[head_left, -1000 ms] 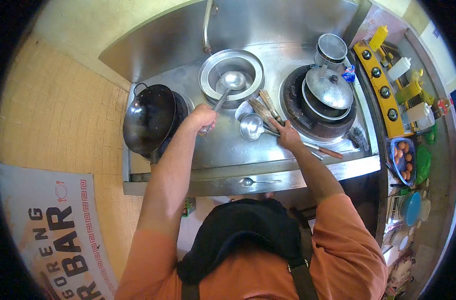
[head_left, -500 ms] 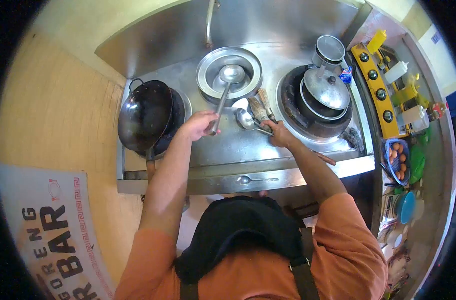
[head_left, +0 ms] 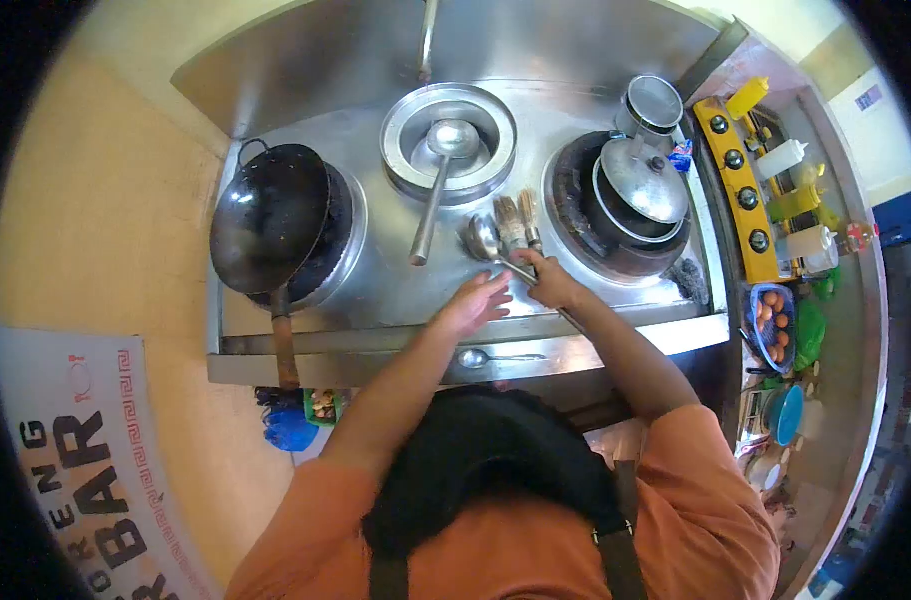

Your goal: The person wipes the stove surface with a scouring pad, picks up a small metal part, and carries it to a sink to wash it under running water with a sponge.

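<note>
My left hand (head_left: 473, 303) is empty and open, its fingers spread over the front of the steel worktop. Just to its right, my right hand (head_left: 554, 281) is closed round the handle of a small metal ladle (head_left: 484, 238), whose bowl lies on the worktop. Two brushes (head_left: 513, 222) lie beside that bowl, their handles running toward my right fingers; whether these are gripped too is hard to see. A long-handled ladle (head_left: 433, 212) rests with its bowl in the round metal basin (head_left: 397, 152) and its handle on the worktop, touched by neither hand.
A black wok (head_left: 271, 220) tilts on the left burner. On the right burner stands a lidded pan (head_left: 644, 185). A metal spoon (head_left: 474, 358) lies along the front ledge. Farther right are a yellow control panel (head_left: 744, 190), squeeze bottles and a basket of eggs (head_left: 776, 325).
My left hand has let go of the long-handled ladle and moved right, toward my right hand. The handle end with brown wood beyond my right hand no longer shows.
</note>
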`<state>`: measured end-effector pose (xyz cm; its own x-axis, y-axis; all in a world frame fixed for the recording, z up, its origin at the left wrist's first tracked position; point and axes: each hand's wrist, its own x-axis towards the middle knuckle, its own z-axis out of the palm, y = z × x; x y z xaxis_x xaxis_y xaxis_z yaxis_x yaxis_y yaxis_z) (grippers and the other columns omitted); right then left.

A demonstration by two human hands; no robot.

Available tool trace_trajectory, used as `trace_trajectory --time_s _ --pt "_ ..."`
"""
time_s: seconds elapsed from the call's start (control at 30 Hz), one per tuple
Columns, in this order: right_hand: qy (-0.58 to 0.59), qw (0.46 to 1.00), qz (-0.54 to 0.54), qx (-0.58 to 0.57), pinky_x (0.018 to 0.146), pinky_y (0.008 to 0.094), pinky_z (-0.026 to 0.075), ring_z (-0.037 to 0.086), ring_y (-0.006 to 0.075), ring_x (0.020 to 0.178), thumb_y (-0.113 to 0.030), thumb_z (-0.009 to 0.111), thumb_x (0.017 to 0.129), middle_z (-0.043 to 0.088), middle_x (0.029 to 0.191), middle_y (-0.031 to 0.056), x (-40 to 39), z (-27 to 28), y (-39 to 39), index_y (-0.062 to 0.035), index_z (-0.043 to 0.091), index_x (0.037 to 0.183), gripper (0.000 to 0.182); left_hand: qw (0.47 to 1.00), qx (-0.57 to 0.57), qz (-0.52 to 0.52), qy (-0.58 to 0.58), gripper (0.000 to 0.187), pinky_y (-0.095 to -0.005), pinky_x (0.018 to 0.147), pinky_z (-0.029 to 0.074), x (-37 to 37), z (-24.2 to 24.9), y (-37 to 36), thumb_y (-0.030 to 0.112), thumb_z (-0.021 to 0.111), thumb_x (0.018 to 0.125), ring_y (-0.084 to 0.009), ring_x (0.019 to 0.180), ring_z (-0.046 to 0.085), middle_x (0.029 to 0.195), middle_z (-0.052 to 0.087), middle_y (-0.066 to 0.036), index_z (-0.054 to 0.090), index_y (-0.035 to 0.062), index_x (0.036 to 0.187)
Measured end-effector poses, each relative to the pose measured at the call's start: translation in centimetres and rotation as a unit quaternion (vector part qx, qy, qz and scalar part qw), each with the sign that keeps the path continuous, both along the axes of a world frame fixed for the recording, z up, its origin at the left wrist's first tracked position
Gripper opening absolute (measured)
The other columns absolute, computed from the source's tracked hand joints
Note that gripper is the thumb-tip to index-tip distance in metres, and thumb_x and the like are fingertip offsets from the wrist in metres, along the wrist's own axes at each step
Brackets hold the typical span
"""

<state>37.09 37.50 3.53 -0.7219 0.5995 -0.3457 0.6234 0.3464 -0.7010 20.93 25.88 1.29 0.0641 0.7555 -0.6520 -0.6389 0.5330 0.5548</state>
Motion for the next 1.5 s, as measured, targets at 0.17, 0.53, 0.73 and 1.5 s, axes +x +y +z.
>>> trace_trajectory --time_s 0.17,0.53,0.73,1.5 --pt "-0.004 0.999 -0.004 0.042 0.086 0.0461 0.047 0.049 0.0459 0.103 -0.006 0.065 0.072 0.053 0.106 0.0316 0.3 -3.3 -0.6 -0.0232 0.036 0.133 0.07 0.992 0.053 0.096 -0.065 0.05 -0.034 0.069 0.046 4.5 -3.3 5.9 0.037 0.077 0.074 -0.0183 0.08 0.058 0.089 0.061 -0.008 0.057 0.0032 0.105" --pt "-0.029 0.999 0.013 0.016 0.089 0.0472 0.046 0.053 0.0485 0.1 -0.005 0.059 0.075 0.045 0.113 0.032 2.4 -1.6 -1.3 -0.0188 0.036 0.136 0.067 0.956 -0.061 0.276 -0.075 0.039 -0.0415 0.072 0.051 5.3 -4.9 9.5 0.02 0.07 0.08 -0.0267 0.079 0.061 0.093 0.06 -0.012 0.052 0.0006 0.109" --pt "-0.048 0.998 0.02 0.025 0.084 0.047 0.048 0.055 0.0464 0.094 -0.004 0.059 0.074 0.046 0.112 0.0284 2.6 -0.1 -1.0 -0.0179 0.034 0.137 0.07 0.938 -0.075 0.323 -0.101 0.033 -0.0394 0.069 0.05 5.7 -7.3 10.3 0.017 0.065 0.083 -0.0232 0.075 0.056 0.083 0.055 -0.009 0.051 0.0016 0.108" --pt "0.052 0.977 0.136 0.157 0.085 0.0468 0.046 0.054 0.0458 0.096 0.002 0.052 0.073 0.047 0.113 0.0292 -4.0 8.1 10.2 -0.015 0.038 0.135 0.066 0.878 0.026 0.468 -0.094 0.032 -0.0336 0.065 0.048 -0.8 6.0 19.4 0.016 0.058 0.086 -0.0195 0.071 0.051 0.088 0.05 -0.01 0.046 0.0001 0.111"
